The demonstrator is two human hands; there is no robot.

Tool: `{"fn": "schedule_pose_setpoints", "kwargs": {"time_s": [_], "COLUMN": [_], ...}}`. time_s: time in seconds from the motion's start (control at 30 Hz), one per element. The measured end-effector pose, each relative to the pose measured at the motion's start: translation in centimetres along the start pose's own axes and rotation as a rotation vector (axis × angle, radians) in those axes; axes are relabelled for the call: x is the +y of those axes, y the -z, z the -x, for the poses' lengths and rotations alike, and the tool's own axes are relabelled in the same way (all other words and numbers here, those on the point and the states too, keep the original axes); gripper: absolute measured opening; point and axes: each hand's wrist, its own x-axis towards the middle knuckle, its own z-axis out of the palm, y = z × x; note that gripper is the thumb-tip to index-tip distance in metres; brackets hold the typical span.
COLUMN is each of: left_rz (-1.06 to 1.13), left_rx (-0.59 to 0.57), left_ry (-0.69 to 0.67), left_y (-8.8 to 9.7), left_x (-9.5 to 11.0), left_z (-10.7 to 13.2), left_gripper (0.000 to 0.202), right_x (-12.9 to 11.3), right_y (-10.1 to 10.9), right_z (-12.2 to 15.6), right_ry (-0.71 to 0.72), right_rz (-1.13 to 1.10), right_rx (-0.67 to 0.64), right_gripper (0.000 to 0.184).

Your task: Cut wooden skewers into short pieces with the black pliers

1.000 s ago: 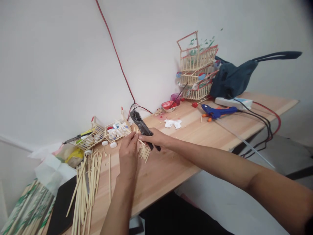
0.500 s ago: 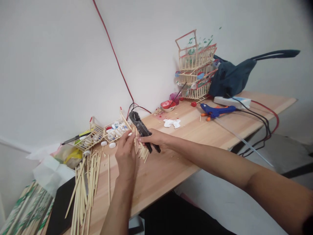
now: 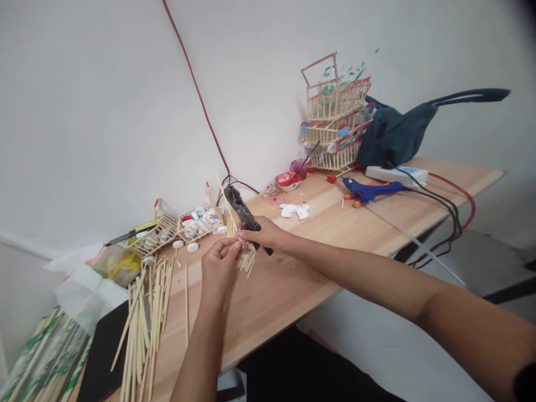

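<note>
My right hand (image 3: 268,233) is wrapped round the handles of black pliers (image 3: 240,207), whose head points up and away toward the wall. Close beside it, my left hand (image 3: 220,259) has its thumb and fingers pinched together on a thin wooden stick (image 3: 226,194). This stick slants up past the left side of the pliers; its lower end is hidden by the fingers. Under and just beyond the hands lie short cut sticks (image 3: 247,263) on the wooden table (image 3: 285,279).
Long wooden sticks (image 3: 138,340) lie at the left by a black board (image 3: 104,357). Small stick baskets (image 3: 201,223) and white caps (image 3: 192,247) stand behind. Stacked baskets (image 3: 337,125), a red-stained bowl (image 3: 288,181), a blue glue gun (image 3: 368,191) and a power strip (image 3: 397,174) are farther right.
My left hand has turned and drawn its fingers into a pinch below the pliers. The stick now stands steeper, beside the pliers' head. The pliers' handles have come closer together.
</note>
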Motion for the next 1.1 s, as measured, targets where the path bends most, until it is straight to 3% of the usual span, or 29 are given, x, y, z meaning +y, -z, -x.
{"fn": "schedule_pose_setpoints", "kwargs": {"time_s": [0.33,0.6,0.93,1.1], "left_rz": [0.224,0.345,0.366,0.352], "left_rx": [-0.119,-0.128,-0.138,-0.164], "left_ry": [0.118,0.157,0.204,0.202], "left_y": [0.9,0.4,0.3,0.0], "left_x": [-1.8,-1.7,-1.7,-1.7], "left_z": [-0.5,-0.2,0.0,0.2], "left_gripper": [0.029,0.025,0.024,0.024], "right_x": [-0.5,0.1,-1.1,-1.1], "right_y": [-0.1,0.0,0.2,0.1], "right_z": [0.4,0.4,0.5,0.5], "right_ry": [0.133,0.064,0.021,0.031], "right_rz": [0.135,0.067,0.028,0.130], "right_rx": [-0.027,-0.003,0.042,0.078], "right_gripper": [0.015,0.027,0.036,0.028]}}
